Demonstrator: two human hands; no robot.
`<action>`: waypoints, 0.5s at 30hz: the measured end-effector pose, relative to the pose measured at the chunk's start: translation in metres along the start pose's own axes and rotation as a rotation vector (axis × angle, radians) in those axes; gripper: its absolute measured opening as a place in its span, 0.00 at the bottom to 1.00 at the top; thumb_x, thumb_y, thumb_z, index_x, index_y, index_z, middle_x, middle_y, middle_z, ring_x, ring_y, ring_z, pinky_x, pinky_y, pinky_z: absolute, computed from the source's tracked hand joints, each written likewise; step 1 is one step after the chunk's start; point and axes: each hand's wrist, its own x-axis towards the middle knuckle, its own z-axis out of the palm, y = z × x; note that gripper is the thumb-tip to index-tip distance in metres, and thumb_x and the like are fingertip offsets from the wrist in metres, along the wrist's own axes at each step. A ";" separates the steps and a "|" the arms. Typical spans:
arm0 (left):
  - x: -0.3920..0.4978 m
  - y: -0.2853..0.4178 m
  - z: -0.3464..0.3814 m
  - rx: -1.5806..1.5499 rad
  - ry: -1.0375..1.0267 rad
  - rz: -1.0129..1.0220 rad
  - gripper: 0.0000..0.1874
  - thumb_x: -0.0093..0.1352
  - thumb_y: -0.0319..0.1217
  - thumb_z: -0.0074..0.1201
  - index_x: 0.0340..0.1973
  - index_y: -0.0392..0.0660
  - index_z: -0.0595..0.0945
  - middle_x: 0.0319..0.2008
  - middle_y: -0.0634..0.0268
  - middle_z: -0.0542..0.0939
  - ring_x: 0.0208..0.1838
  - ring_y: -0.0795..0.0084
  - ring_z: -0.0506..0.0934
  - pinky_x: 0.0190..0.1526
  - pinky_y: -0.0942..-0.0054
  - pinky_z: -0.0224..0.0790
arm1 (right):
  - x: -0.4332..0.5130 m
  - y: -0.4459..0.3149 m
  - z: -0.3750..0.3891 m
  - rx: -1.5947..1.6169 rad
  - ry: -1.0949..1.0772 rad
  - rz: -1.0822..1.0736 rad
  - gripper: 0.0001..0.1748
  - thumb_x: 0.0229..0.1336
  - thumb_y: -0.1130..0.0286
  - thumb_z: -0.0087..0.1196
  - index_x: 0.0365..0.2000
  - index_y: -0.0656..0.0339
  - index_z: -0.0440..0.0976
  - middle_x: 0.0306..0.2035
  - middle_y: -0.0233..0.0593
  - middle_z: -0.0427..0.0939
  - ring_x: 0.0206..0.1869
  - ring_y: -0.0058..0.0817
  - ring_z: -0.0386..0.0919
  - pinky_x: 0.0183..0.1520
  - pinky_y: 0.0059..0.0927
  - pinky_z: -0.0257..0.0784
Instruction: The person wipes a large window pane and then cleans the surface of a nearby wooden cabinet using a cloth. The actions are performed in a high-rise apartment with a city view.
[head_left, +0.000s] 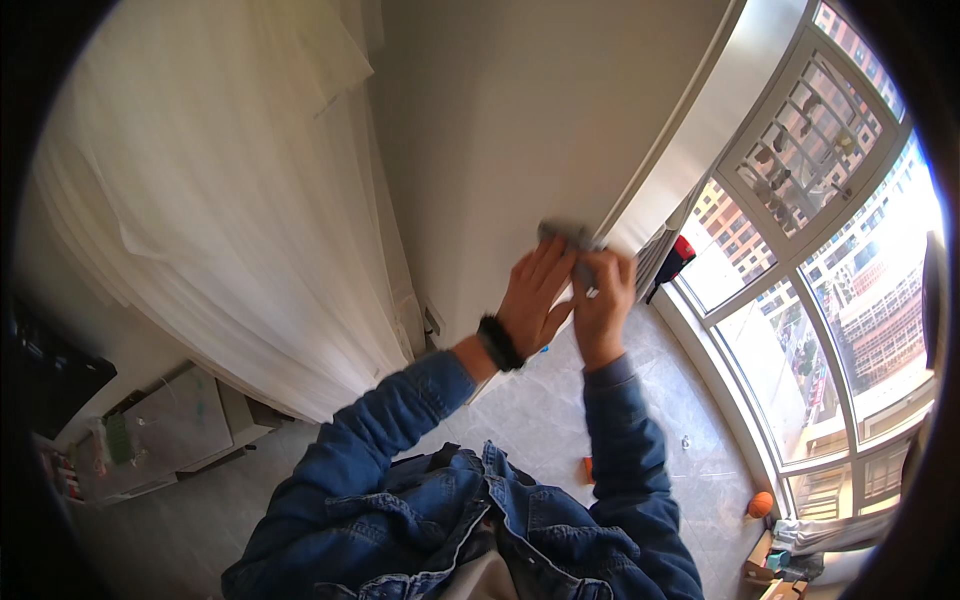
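Observation:
A small grey object (568, 231), blurred and perhaps a cloth, is in front of the pale wall (525, 135). My right hand (606, 296) has its fingers curled around the object's lower right part, where a small white patch (592, 292) shows. From the left, my left hand (534, 292) reaches up with its fingers stretched over the object; whether they grip it or only rest on it is unclear. A black wristband (500, 343) is on my left wrist. Both hands are close together near the wall's right edge.
A long white curtain (247, 187) hangs at left beside a low cabinet (176, 427). Large windows (795, 300) curve along the right. An orange basketball (760, 505) sits on the grey tiled floor (690, 420), near cardboard boxes (761, 561). A red and black item (677, 259) is by the window.

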 end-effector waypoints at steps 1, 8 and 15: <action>-0.027 -0.004 0.007 0.002 -0.051 -0.049 0.30 0.73 0.42 0.41 0.64 0.33 0.64 0.66 0.38 0.61 0.69 0.41 0.60 0.67 0.48 0.47 | -0.027 0.007 0.007 0.005 -0.032 0.054 0.14 0.44 0.82 0.61 0.35 0.62 0.74 0.39 0.47 0.73 0.42 0.45 0.74 0.44 0.38 0.72; -0.105 -0.011 0.024 -0.246 -0.211 -0.231 0.32 0.72 0.41 0.43 0.63 0.28 0.62 0.64 0.32 0.60 0.65 0.34 0.62 0.64 0.52 0.57 | -0.119 0.027 0.035 -0.040 -0.124 0.347 0.14 0.45 0.79 0.61 0.36 0.62 0.73 0.43 0.46 0.73 0.46 0.46 0.73 0.48 0.39 0.71; -0.038 0.029 0.009 -0.064 -0.213 -0.052 0.36 0.74 0.50 0.36 0.66 0.31 0.59 0.69 0.35 0.54 0.71 0.34 0.53 0.68 0.47 0.44 | -0.057 0.036 0.019 0.339 0.095 0.540 0.14 0.53 0.82 0.55 0.42 0.64 0.73 0.38 0.40 0.72 0.40 0.31 0.73 0.43 0.27 0.70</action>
